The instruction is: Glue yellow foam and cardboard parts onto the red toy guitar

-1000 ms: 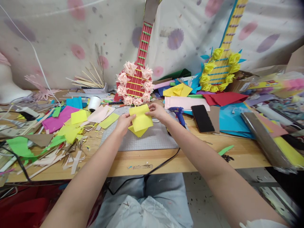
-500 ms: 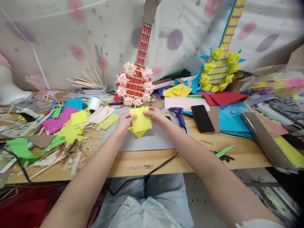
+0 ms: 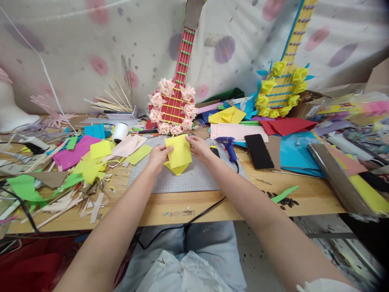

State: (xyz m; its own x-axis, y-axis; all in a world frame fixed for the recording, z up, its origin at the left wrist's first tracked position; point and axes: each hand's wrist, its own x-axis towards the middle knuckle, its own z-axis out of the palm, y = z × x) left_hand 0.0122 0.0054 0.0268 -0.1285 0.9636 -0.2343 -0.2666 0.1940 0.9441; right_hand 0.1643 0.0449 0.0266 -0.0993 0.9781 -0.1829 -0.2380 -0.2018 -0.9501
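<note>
Left hand [image 3: 158,156] and right hand [image 3: 199,147] pinch opposite edges of the yellow paper square [image 3: 180,152] above the grey cutting mat [image 3: 194,178]; light, floppy, crease-prone, best held at edges.

Small square yellow paper sheet [image 3: 180,152] being held tilted just above the grey cutting mat, pinched at its left and right edges, overlapping a second yellow piece [image 3: 175,168] poking out beneath it

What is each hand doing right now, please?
Left hand: closed, pinching the yellow paper.
Right hand: closed, pinching the same paper.
</note>
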